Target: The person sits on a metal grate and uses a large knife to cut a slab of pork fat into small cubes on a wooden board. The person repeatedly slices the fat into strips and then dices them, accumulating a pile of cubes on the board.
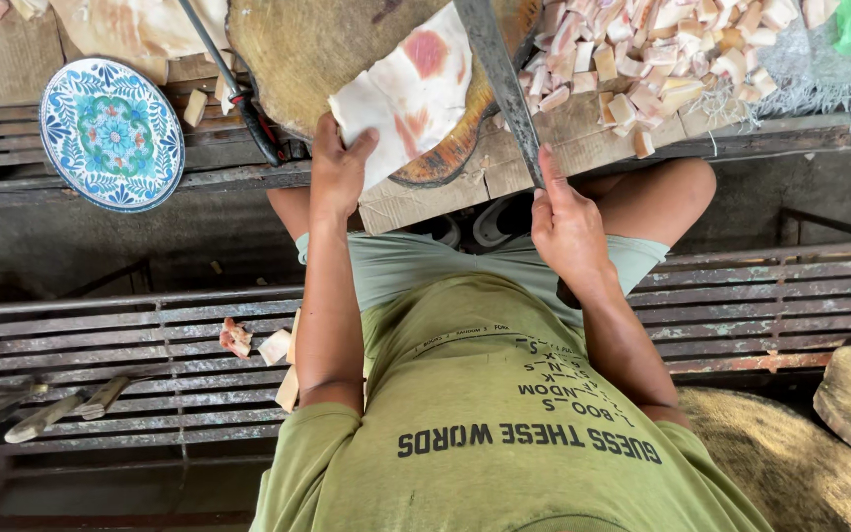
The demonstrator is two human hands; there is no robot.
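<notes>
The left hand (339, 169) presses flat on the meat (414, 91) on the round block (317, 49), the right hand (565, 229) has a tight grip on the knife (497, 79) (big and heavy), so a slip on the greasy meat could cut fingers.

Slab of pork fat (411, 94) flat on the round chopping block (317, 49), left hand (339, 172) on its near edge; right hand (565, 222) to the right, gripping the cleaver (496, 79) across the block's right side. Pile of cut cubes (657, 44) right of the block, patterned plate (112, 133) far left, second knife (238, 94) between plate and block
</notes>
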